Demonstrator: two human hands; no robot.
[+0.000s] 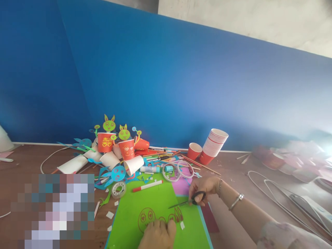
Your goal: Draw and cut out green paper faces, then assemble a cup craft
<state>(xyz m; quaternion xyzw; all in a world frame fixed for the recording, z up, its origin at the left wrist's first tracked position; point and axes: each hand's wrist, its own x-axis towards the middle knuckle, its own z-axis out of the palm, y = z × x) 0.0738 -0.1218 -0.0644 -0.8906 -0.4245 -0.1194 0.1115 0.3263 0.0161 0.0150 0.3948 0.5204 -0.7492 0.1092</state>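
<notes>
Pressing my left hand [158, 234] flat on the green paper [153, 207], which is lying on the table [233, 173], I am keeping the sheet down beside its red drawings. Further right, my right hand [203, 188] is gripping black scissors [187, 202], blades resting over the sheet.

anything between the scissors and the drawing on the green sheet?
Nothing visible. The scissors in the right hand point across bare green sheet toward the red drawing. The left hand presses the sheet below the drawing, off that line.
</notes>
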